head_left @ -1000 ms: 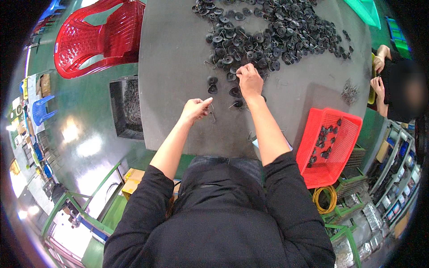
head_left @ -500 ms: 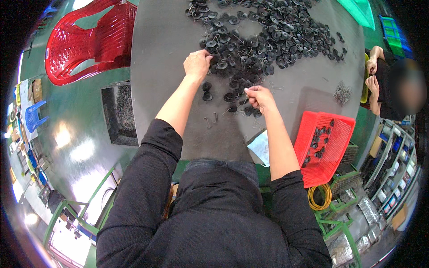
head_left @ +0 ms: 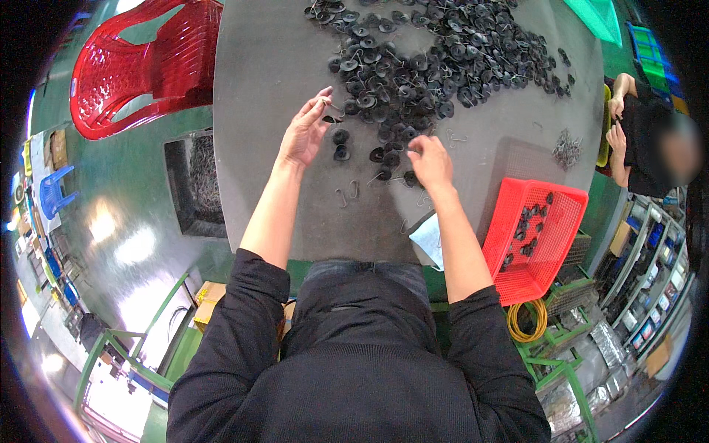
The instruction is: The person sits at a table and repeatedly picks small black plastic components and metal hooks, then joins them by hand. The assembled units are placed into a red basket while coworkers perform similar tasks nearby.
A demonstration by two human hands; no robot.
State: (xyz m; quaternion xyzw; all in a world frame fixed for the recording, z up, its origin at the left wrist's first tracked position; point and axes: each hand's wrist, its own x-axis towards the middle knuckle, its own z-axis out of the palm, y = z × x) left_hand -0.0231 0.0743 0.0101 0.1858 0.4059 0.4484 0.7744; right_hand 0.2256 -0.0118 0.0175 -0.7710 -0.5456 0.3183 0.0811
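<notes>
On the counter [head_left: 273, 66] before you, the heap of suction cups [head_left: 436, 59] lies at the far side. Your left hand [head_left: 304, 133] and right hand [head_left: 430, 161] sit at its near edge. Loose wire hooks [head_left: 347, 193] lie between your forearms. The basket [head_left: 533, 236] stands off your right, the chair [head_left: 133, 63] far left.

red plastic chair [head_left: 140, 66] — far left | red basket [head_left: 533, 240] — right table edge | yellow hose coil [head_left: 526, 320] below it
</notes>
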